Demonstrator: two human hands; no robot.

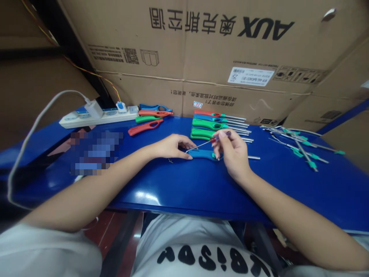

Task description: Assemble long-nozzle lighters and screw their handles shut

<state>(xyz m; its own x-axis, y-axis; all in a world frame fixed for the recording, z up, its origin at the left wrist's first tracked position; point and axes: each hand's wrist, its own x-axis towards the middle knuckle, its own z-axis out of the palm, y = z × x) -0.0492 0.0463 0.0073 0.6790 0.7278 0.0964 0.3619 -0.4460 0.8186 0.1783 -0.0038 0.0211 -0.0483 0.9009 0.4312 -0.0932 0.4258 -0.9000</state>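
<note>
A blue lighter handle (201, 154) with a metal tube sticking out to the right lies on the table in front of me. My left hand (176, 147) pinches its left end between thumb and fingers. In my right hand (230, 152) is a screwdriver (213, 140) with a dark red, see-through handle. Its thin shaft slants down to the left, and the tip is at the handle's left end, close to my left fingers. Whether the tip touches the handle I cannot tell. My right fingers partly cover the handle's right end.
Several long-nosed lighters with tubes (206, 133) lie in a row behind my hands. Handle shells (146, 127) lie farther left, beside a white power strip (111, 115). Loose metal tubes with green parts (305, 148) are scattered right. A large cardboard sheet (161, 46) stands behind.
</note>
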